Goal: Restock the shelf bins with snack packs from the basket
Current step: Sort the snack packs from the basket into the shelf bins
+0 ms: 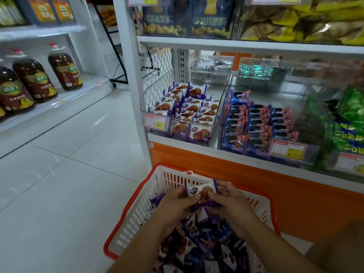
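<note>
A white basket with an orange rim [137, 209] stands on the floor below me, holding several purple-and-white snack packs [206, 247]. Above it, my left hand [175, 203] and my right hand [230, 203] together grip a small bunch of these wafer snack packs [201, 191], fingers curled round them. On the low shelf ahead, a clear bin [177, 133] is partly filled with the same purple wafer packs [189, 107].
To the right of that bin stands a bin of blue-and-pink cookie packs [258, 123], then green packs [350, 123]. An orange shelf base [275, 186] runs behind the basket. Oil bottles [35, 81] line a left shelf across a tiled aisle [69, 174].
</note>
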`<state>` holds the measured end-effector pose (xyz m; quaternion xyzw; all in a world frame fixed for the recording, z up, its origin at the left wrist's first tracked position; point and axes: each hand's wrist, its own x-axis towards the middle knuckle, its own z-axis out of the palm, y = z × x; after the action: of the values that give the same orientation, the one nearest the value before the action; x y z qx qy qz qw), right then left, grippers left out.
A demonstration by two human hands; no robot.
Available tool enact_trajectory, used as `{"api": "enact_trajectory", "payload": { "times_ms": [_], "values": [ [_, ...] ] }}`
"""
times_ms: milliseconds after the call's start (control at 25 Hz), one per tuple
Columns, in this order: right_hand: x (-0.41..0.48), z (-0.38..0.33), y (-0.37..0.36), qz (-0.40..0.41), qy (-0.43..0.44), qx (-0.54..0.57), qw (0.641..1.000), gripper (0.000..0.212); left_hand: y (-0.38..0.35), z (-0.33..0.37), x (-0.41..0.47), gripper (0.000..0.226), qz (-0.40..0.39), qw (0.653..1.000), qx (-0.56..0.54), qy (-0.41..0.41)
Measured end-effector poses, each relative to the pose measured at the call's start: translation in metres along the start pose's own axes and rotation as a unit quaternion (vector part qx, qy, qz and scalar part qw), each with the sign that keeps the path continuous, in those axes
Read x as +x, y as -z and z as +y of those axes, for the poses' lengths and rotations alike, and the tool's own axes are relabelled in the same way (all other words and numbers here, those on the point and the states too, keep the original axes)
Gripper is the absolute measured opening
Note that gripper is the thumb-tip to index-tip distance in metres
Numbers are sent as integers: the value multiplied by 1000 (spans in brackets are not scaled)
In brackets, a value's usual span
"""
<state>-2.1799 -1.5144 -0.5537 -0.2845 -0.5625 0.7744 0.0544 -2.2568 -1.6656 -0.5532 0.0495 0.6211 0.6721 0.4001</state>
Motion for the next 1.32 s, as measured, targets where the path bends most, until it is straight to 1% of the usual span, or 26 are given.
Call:
{"api": "enact_trajectory", "payload": {
  "times_ms": [80,120,160,240,320,360,400,480,520,560,600,680,760,800,840,880,920,960,1040,1080,1160,1200,1280,1320],
  "values": [
    [-4,-19,-7,-15,8,-29,999,30,2,23,-3,20,3,997,68,-19],
    [-6,-33,-12,-18,27,-81,996,27,4,38,-5,20,-2,995,98,-36],
    [-7,-50,-18,-20,54,-149,987,24,6,56,-6,20,-7,991,123,-57],
    [-9,-88,-35,-6,107,-265,958,14,8,94,-10,23,3,983,154,-104],
    [-9,-130,-56,6,165,-326,931,12,10,129,-13,29,39,970,176,-160],
    [-3,-154,-67,16,190,-332,924,13,15,141,-10,35,80,953,214,-198],
    [8,-176,-76,32,216,-323,921,12,23,148,-5,42,129,925,271,-231],
    [47,-219,-89,75,257,-336,903,23,42,155,13,55,204,849,409,-265],
    [71,-238,-95,103,257,-362,890,31,53,153,24,61,222,813,467,-269],
    [102,-253,-100,133,236,-401,875,41,63,150,36,65,232,783,508,-275],
    [127,-263,-104,161,206,-451,853,47,72,146,46,68,240,760,535,-280],
    [173,-273,-110,181,144,-538,811,54,82,141,62,70,253,735,560,-289],
    [218,-269,-111,174,105,-579,789,61,89,138,75,70,255,734,561,-285],
    [239,-265,-109,170,87,-574,796,62,90,137,80,69,249,736,564,-280],
    [256,-262,-107,162,67,-546,819,59,91,135,84,68,244,733,571,-278],
    [270,-257,-105,142,52,-496,855,54,91,134,87,68,242,729,577,-278],
    [280,-253,-103,117,44,-466,876,49,91,133,88,69,241,725,582,-279],
    [291,-249,-101,106,41,-454,884,47,92,133,89,69,240,725,582,-280],
    [305,-246,-100,134,39,-462,876,46,92,135,89,69,240,725,582,-278],
    [308,-244,-99,165,37,-472,865,47,91,136,88,69,240,726,584,-272],
    [310,-242,-99,216,29,-486,847,58,89,139,87,67,243,723,591,-261],
    [307,-243,-100,232,30,-510,828,65,86,140,85,66,244,723,593,-259],
    [291,-247,-105,245,70,-553,793,68,83,141,82,65,253,726,581,-266],
    [278,-251,-108,237,112,-558,788,68,80,141,80,65,258,731,568,-277]
  ]
}}
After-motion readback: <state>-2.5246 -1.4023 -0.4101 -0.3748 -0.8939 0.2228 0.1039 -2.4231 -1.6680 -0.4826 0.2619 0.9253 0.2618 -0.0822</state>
